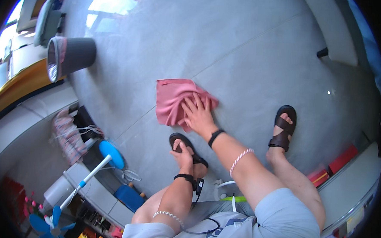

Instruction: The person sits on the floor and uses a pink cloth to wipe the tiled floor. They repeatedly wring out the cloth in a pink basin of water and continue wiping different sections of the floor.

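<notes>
A pink cloth (pixel 170 98) lies creased on the grey floor, its left part spread flat and its right side bunched. My right hand (pixel 201 117) presses down on it with the fingers spread, and folds of the cloth gather around the fingertips. My left hand (pixel 183 157) hangs over my left sandal (pixel 179 138), thumb and fingers apart, with nothing seen in it. Whether it touches the foot I cannot tell. Black bands circle both wrists, and a cable runs from the left one. My right sandal (pixel 285 124) stands flat on the floor, to the right of the cloth.
A grey wastebasket (pixel 79 55) with a liner stands at the upper left. On the left are a blue-and-white standing fan (pixel 90 175), a wrapped bundle (pixel 68 135) and loose white cables (pixel 131 175). Red boxes (pixel 343 159) sit at right; a furniture leg (pixel 322 53) shows upper right.
</notes>
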Demonstrator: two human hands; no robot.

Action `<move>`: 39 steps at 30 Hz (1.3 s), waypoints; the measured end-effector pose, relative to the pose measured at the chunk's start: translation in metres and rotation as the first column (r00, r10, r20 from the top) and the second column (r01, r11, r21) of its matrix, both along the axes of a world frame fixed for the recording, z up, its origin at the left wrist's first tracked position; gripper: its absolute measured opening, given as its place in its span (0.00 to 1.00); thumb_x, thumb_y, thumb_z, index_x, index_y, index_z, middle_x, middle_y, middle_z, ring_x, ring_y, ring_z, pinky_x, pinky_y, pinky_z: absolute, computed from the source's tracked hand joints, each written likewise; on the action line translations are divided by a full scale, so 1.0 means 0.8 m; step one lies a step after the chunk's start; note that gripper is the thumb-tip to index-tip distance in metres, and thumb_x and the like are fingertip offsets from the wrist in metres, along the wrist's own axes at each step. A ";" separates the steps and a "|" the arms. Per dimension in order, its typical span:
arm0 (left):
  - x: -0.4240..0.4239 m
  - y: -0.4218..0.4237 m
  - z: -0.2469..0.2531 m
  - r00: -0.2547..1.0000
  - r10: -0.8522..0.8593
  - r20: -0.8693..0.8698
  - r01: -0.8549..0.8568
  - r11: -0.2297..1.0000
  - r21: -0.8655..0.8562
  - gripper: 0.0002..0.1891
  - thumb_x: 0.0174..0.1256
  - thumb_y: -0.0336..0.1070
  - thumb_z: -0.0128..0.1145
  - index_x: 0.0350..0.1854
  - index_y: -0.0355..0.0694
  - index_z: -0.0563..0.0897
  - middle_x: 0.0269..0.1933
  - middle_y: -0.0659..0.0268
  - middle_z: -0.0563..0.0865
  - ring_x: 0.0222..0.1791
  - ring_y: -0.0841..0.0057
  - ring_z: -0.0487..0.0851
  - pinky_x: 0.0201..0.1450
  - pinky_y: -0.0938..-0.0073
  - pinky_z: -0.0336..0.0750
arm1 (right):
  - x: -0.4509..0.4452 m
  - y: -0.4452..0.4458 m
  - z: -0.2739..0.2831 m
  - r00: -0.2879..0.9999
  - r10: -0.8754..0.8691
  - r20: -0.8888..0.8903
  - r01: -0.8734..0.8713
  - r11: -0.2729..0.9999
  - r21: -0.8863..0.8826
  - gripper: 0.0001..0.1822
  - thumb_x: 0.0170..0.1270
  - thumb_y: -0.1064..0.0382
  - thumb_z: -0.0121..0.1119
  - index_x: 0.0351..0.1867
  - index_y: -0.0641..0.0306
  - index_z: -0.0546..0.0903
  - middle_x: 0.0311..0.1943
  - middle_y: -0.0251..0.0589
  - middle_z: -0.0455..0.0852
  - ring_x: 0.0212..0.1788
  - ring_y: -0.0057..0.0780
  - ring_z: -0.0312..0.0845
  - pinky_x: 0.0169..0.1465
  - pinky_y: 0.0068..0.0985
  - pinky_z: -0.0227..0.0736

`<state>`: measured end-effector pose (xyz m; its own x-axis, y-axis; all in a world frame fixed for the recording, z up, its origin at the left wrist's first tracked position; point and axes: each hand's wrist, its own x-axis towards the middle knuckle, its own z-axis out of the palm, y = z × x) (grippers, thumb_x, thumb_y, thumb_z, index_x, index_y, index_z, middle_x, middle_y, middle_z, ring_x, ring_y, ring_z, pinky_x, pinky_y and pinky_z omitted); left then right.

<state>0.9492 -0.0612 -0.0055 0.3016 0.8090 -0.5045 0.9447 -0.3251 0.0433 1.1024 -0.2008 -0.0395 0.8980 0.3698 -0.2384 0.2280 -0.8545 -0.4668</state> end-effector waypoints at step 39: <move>0.043 -0.054 0.028 0.996 0.078 0.040 -0.083 0.988 0.129 0.46 0.76 0.72 0.49 0.69 0.25 0.73 0.58 0.37 0.86 0.58 0.43 0.89 0.60 0.47 0.84 | 0.015 0.052 -0.031 0.943 0.331 -0.029 -0.332 0.940 -0.073 0.22 0.73 0.37 0.54 0.67 0.17 0.80 0.82 0.16 0.66 0.85 0.47 0.53 0.79 0.74 0.44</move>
